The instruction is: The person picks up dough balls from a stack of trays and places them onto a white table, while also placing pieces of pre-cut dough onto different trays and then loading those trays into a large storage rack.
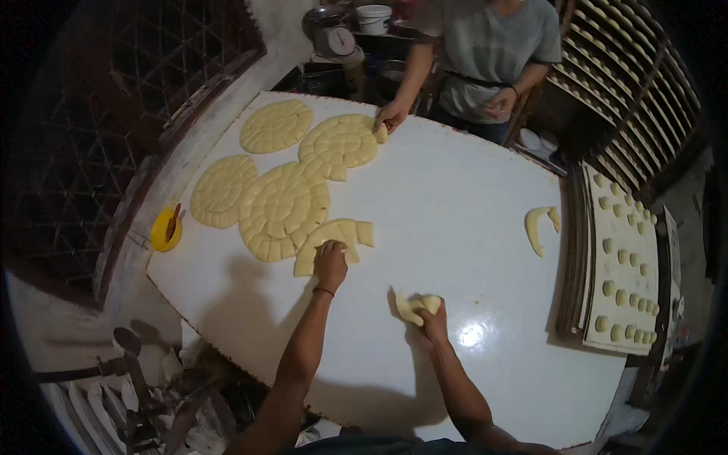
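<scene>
My left hand (331, 262) is at the lower cluster of cut dough pieces (309, 258), fingers curled down onto a pale piece among them. To its right, my right hand (434, 324) grips a loose, curved strip of dough (409, 307) just above the white tabletop (470, 197). Beyond my left hand lie large rounds of dough scored into many small pieces (280, 205), several of them touching. A separate curved dough scrap (536, 231) lies at the right of the table.
A co-worker (485, 61) stands across the table, one hand (393, 114) on dough. A yellow bowl (167, 229) sits at left. Trays of small dough balls (618, 288) are stacked at right, before a loaded rack (614, 83). A scale (341, 42) stands behind; a metal grille (106, 152) borders the left.
</scene>
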Demonstrator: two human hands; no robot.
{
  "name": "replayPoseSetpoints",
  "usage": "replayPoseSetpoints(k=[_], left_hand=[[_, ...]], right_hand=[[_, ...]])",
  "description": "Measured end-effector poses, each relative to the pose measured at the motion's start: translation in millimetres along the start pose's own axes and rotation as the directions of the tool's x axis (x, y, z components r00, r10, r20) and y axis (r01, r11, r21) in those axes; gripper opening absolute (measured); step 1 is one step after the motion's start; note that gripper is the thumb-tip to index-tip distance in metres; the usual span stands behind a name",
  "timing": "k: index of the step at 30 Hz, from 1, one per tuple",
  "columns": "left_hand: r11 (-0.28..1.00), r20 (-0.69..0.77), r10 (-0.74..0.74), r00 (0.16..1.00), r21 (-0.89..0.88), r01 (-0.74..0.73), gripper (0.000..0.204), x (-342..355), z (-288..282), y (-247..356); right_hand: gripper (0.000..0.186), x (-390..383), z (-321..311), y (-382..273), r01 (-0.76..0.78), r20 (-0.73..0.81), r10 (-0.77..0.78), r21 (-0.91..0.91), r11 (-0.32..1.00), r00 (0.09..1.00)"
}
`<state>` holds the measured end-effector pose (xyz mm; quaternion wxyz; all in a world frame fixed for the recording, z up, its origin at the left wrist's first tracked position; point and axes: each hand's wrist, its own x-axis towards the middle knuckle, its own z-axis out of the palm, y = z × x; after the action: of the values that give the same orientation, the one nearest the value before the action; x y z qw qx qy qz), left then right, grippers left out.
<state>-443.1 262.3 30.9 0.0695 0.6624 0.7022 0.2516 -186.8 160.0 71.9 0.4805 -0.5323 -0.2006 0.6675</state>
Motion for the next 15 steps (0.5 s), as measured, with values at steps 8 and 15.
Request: replayPoseSetpoints(k=[8,15], left_hand=[[0.114,0.755,0.465,0.462,-0.569,0.814,0.034,-250,40,279],[0.521,0.576,0.815,-0.063,-0.682,0.514,0.028,-275,4,418]], right_hand=[[0.029,-197,-183,-38,0.209,-0.202,-0.224,-0.092,0.974,0.954],[0.014,-395,-393,-104,0.939,-0.790,-0.573,0.007,0.344,0.216]])
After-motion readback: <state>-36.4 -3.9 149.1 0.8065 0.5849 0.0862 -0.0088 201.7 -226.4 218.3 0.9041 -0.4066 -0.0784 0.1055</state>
